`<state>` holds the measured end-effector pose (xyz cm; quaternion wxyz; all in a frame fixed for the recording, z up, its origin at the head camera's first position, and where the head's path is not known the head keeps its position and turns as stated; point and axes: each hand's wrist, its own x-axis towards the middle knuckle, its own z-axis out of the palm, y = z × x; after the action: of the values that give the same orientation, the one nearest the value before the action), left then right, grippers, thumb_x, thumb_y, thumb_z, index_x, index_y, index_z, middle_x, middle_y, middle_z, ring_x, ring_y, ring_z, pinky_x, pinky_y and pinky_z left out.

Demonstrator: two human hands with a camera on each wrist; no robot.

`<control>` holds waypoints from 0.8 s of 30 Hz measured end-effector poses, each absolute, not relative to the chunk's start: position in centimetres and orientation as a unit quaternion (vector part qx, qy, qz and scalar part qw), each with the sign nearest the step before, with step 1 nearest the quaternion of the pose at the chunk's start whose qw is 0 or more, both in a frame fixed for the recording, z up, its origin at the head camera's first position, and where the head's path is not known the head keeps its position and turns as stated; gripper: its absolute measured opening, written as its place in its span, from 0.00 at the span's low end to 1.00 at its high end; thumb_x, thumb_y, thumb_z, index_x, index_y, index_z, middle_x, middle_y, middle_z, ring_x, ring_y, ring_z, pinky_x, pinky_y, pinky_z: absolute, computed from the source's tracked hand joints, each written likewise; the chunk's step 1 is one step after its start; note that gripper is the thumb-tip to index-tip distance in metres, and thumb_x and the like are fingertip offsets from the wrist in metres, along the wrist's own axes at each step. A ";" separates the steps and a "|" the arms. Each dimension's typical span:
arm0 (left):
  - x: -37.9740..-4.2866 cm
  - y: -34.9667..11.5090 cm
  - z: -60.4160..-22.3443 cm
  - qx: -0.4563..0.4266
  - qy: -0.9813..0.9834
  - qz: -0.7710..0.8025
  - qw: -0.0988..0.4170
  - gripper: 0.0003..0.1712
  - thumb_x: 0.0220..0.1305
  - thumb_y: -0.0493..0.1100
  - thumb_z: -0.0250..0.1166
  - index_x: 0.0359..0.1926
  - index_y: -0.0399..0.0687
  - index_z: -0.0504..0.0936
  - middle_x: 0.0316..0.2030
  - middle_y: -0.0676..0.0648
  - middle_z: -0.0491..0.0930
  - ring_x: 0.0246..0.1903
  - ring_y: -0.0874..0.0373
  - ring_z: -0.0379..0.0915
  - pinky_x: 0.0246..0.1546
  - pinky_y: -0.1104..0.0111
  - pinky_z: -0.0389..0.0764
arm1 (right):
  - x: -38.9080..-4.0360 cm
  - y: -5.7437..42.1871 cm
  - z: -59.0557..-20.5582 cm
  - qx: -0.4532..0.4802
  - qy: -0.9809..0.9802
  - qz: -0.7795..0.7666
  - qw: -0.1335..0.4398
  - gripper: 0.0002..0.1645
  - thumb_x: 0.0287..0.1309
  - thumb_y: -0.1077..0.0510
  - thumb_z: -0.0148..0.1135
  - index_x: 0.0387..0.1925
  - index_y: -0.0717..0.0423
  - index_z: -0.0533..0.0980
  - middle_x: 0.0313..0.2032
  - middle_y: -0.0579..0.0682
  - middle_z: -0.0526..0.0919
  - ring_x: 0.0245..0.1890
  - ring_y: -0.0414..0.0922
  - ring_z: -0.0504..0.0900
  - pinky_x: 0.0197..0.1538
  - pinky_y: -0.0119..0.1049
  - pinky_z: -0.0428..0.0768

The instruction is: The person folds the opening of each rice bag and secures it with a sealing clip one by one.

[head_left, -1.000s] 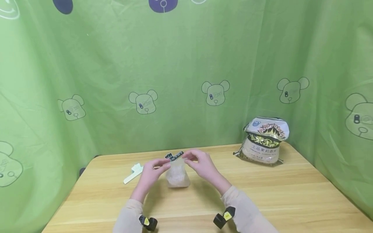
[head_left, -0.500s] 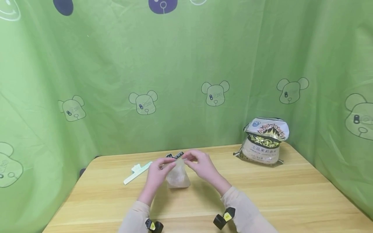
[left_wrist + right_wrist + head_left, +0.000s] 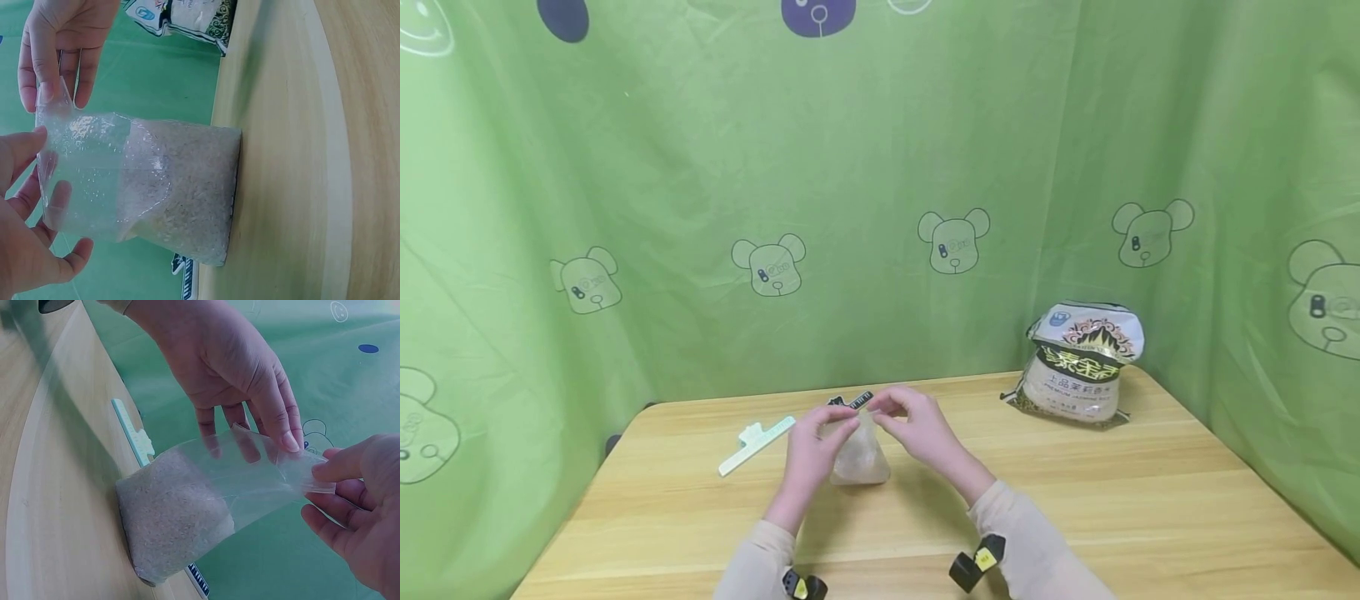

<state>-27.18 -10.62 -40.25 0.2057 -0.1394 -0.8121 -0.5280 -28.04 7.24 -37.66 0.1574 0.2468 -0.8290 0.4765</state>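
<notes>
A clear plastic bag of rice [image 3: 860, 460] stands upright on the wooden table, its lower half filled with white grains. My left hand [image 3: 814, 442] pinches the bag's top edge on the left between thumb and fingers. On the other side, my right hand [image 3: 917, 425] pinches the top right corner. In the left wrist view the bag's upper part [image 3: 87, 169] is see-through and drawn flat between both hands. The right wrist view shows the plastic [image 3: 250, 469] narrowing toward the right hand's fingertips.
A pale green sealing clip [image 3: 756, 446] lies left of the bag. Behind the bag is a black clip with a piano-key pattern [image 3: 859, 401], partly hidden by the hands. A large printed rice bag [image 3: 1071, 375] stands at the back right, before a green curtain [image 3: 865, 167].
My left hand has moved right toward the right hand, drawing the bag's top narrower and uncovering more of the pale green clip. The right hand has barely moved.
</notes>
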 end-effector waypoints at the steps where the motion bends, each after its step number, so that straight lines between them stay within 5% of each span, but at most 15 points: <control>1: -27.2 -10.6 -40.3 -0.140 -0.813 -0.527 0.207 0.10 0.59 0.43 0.69 0.42 0.47 0.85 0.42 0.46 0.87 0.49 0.50 0.80 0.57 0.51 0.77 | -28.1 7.2 -37.7 0.248 -0.829 0.476 0.158 0.09 0.56 0.67 0.64 0.40 0.56 0.81 0.39 0.51 0.87 0.38 0.45 0.85 0.45 0.32 0.83; 24: -27.2 -11.2 -40.3 -0.118 -0.816 -0.532 0.192 0.11 0.58 0.43 0.69 0.42 0.46 0.85 0.42 0.47 0.86 0.47 0.51 0.80 0.56 0.50 0.77 | -28.0 7.2 -37.7 0.245 -0.832 0.477 0.145 0.10 0.57 0.66 0.64 0.41 0.55 0.81 0.40 0.51 0.87 0.40 0.45 0.85 0.48 0.36 0.84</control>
<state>-27.20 -11.25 -40.31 0.1916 -0.1185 -0.8163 -0.5318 -28.01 7.16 -37.75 0.1446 0.2454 -0.8316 0.4768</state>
